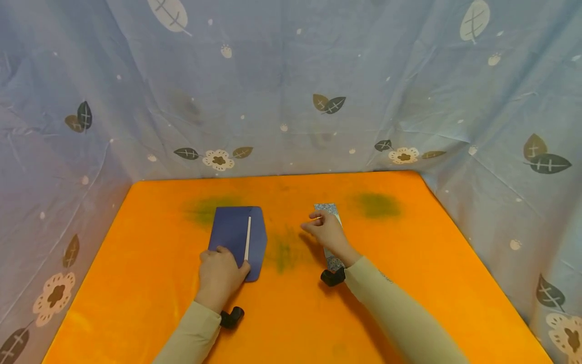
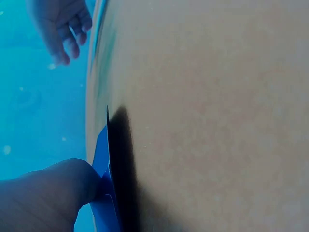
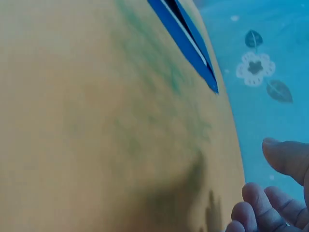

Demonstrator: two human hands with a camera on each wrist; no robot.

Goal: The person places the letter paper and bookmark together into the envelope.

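A dark blue envelope (image 1: 232, 227) lies at the left middle of the table, its pointed flap (image 1: 259, 242) unfolded to the right. A narrow white strip (image 1: 247, 237) shows along the opening beside the flap. My left hand (image 1: 220, 273) holds the envelope at its near edge, the thumb on the flap side. In the left wrist view the thumb (image 2: 79, 181) presses against the blue paper, which casts a dark shadow on the table. My right hand (image 1: 329, 235), thumb and fingers apart and nothing between them, hovers over a narrow patterned card (image 1: 335, 263), hiding its middle.
An orange cloth (image 1: 291, 323) with greenish smudges covers the table. Pale curtains (image 1: 282, 76) printed with leaves and flowers hang behind and at both sides. A black wrist device (image 1: 333, 276) sits on the right wrist, another (image 1: 232, 317) on the left.
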